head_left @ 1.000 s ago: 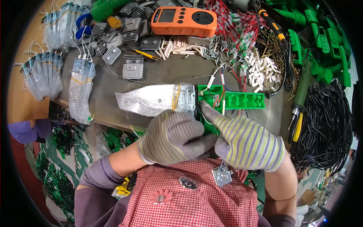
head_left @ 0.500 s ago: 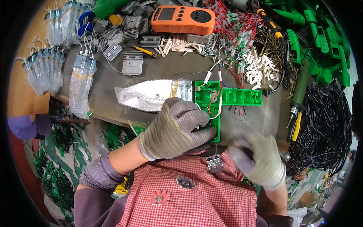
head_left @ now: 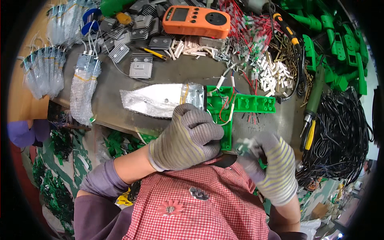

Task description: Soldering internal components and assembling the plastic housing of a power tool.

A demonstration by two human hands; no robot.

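Left hand [head_left: 188, 138] curled closed at green housing [head_left: 227, 138], right hand [head_left: 274, 168] gripping blurred part [head_left: 247, 146], orange meter [head_left: 196, 21] print illegible

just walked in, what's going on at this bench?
Someone in striped gloves is working at an open green housing. A wrapped silver plate sits against its left side, and white-sleeved wires run into it. The left hand is curled closed over the near side; its grip is hidden. The right hand, just right of the housing, holds a small metallic-looking part, too blurred to identify.
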